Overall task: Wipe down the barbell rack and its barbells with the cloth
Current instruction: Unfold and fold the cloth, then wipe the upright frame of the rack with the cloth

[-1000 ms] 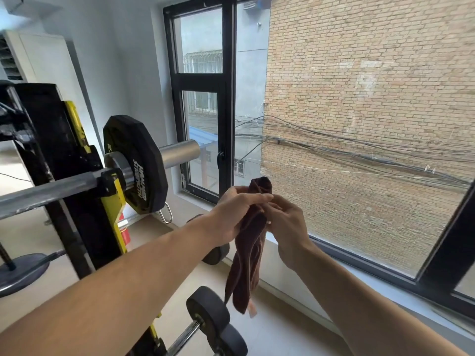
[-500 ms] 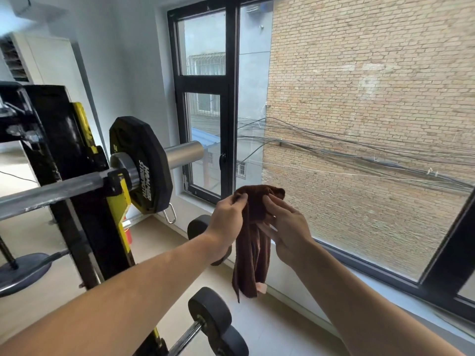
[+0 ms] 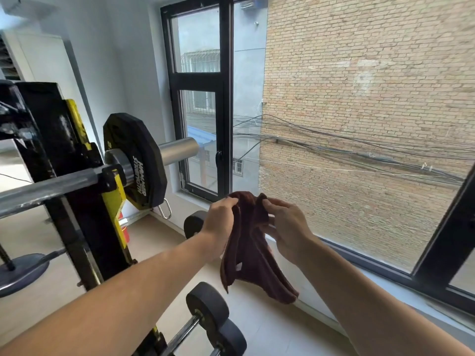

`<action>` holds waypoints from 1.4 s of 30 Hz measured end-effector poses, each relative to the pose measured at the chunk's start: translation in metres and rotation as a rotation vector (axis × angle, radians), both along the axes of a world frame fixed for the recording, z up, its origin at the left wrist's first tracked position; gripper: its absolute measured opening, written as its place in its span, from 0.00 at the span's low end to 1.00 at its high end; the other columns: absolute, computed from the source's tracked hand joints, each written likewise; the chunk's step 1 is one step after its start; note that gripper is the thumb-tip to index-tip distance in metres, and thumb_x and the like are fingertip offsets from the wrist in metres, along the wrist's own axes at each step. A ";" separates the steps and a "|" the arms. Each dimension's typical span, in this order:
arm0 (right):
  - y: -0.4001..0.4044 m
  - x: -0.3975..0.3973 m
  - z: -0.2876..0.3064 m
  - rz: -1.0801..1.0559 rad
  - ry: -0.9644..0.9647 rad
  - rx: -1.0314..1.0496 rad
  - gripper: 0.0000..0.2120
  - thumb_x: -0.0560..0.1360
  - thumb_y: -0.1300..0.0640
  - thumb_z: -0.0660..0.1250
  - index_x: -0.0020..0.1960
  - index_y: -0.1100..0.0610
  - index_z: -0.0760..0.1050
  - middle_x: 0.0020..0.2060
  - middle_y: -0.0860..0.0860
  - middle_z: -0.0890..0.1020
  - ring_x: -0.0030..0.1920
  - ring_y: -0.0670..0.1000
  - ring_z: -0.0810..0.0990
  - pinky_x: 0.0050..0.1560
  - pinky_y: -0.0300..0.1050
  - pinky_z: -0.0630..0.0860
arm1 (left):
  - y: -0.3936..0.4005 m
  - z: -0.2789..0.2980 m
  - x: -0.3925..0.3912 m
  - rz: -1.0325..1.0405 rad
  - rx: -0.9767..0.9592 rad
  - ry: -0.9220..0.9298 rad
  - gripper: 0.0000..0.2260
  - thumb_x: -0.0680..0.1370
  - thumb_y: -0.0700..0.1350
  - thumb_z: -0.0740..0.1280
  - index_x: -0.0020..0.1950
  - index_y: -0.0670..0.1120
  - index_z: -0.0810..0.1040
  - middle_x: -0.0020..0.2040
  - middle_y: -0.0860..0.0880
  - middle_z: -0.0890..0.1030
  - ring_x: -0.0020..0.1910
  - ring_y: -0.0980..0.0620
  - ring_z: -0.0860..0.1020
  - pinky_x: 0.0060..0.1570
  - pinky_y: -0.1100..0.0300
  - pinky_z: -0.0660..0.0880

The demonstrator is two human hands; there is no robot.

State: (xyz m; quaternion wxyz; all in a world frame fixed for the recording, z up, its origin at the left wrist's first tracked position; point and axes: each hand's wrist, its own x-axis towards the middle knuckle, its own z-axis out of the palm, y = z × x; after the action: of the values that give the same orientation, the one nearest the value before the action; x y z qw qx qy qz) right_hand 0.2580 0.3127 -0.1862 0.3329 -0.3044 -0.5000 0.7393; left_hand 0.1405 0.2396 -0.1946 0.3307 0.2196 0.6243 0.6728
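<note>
Head view: both hands [image 3: 253, 222] now spread cloth [image 3: 250, 255] wider.

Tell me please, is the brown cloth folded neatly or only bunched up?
Bunched up. Both hands, the left hand and right hand, pinch the cloth at its top, and it hangs in loose, uneven folds below.

"HAMMER STRENGTH" on weight plate [image 3: 138, 160]
</note>
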 end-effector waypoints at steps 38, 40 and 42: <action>-0.016 -0.062 0.063 -0.423 0.084 0.949 0.04 0.82 0.53 0.66 0.52 0.47 0.80 0.40 0.40 0.82 0.38 0.35 0.78 0.37 0.28 0.68 | -0.083 0.124 -0.025 0.219 -0.001 1.605 0.08 0.82 0.53 0.65 0.58 0.53 0.77 0.44 0.56 0.83 0.42 0.51 0.81 0.43 0.55 0.79; -0.041 -0.071 0.095 -0.409 0.207 0.970 0.04 0.82 0.54 0.67 0.50 0.49 0.79 0.37 0.40 0.81 0.37 0.33 0.76 0.37 0.27 0.68 | -0.112 0.152 -0.031 0.308 0.053 1.590 0.06 0.81 0.53 0.66 0.56 0.54 0.77 0.42 0.58 0.82 0.40 0.54 0.81 0.41 0.55 0.79; -0.072 -0.082 0.125 -0.342 0.309 1.042 0.06 0.82 0.54 0.67 0.46 0.49 0.77 0.33 0.40 0.78 0.35 0.33 0.75 0.35 0.27 0.67 | -0.148 0.174 -0.043 0.400 0.091 1.519 0.05 0.80 0.53 0.67 0.53 0.55 0.78 0.39 0.60 0.81 0.39 0.56 0.81 0.42 0.55 0.79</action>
State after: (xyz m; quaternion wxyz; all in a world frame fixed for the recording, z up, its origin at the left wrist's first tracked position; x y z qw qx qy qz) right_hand 0.1758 0.2408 -0.0608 0.6232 -0.0649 -0.6877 0.3668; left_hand 0.0972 0.0912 -0.0208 -0.3232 0.5160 0.6790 0.4101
